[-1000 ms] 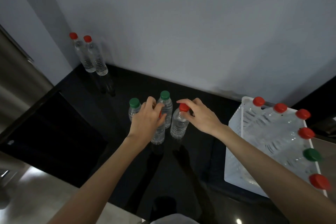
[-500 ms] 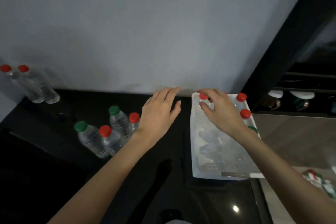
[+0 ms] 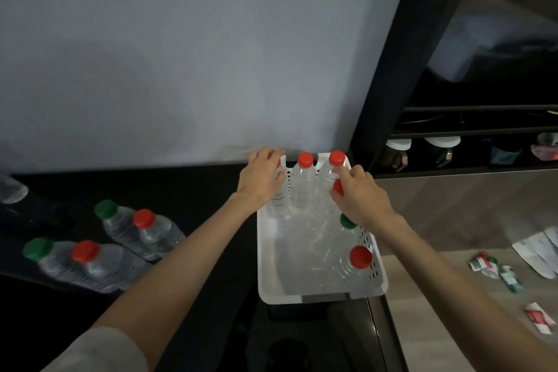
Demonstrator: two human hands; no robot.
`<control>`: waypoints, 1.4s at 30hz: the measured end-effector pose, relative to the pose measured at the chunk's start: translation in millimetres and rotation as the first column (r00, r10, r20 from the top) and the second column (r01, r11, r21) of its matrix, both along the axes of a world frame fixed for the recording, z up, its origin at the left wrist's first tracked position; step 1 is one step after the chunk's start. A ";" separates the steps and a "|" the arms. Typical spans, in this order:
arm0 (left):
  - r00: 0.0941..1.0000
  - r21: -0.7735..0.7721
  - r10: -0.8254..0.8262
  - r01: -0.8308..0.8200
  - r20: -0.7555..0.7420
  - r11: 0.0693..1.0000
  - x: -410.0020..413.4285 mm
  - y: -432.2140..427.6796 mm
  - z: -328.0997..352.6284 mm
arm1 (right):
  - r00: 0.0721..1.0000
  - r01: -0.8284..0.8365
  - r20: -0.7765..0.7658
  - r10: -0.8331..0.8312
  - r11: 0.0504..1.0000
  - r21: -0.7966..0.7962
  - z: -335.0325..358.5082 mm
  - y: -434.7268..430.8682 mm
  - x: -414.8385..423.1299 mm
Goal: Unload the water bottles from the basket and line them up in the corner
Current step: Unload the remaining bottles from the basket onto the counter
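Wall (image 3: pixel 181 54): plain pale surface behind the counter; no writing.
Counter (image 3: pixel 196 190): black, glossy; carries the basket and the unloaded bottles.
Basket (image 3: pixel 320 296): white plastic, perforated sides, standing at the counter's right end against the wall; its near left part is bare.
Basket contents: six bottles visible. Three stand along the far wall, three along the right wall. Caps: four red clearly seen, one red partly hidden under the left hand, one green (image 3: pixel 347 220).
Unloaded bottles: four clear bottles upright on the counter to the left, in two pairs. Each pair has one green cap (image 3: pixel 105 208) and one red cap (image 3: pixel 144 217). Part of another bottle (image 3: pixel 12 190) shows at the left edge.
Labels: none legible on any bottle.
Left hand (image 3: pixel 261 178): fingers curled over the top of the far left bottle (image 3: pixel 279 196) in the basket.
Right hand (image 3: pixel 359 193): fingers closed round the neck of the far right bottle (image 3: pixel 327 175), below its red cap (image 3: pixel 336 158).
Packets (image 3: pixel 495 269): small red, green and white packets lie on the lighter surface at right; print unreadable.
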State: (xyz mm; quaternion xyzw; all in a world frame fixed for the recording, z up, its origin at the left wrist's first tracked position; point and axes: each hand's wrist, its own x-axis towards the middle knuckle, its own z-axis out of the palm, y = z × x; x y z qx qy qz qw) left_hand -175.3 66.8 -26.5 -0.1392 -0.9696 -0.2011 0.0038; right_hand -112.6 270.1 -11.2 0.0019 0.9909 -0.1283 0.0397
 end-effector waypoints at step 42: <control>0.882 0.350 0.197 -0.039 -0.428 0.936 108.3 -90.1 141.7 | 0.790 -0.378 -0.613 0.021 0.803 -0.460 113.3 -104.3 31.7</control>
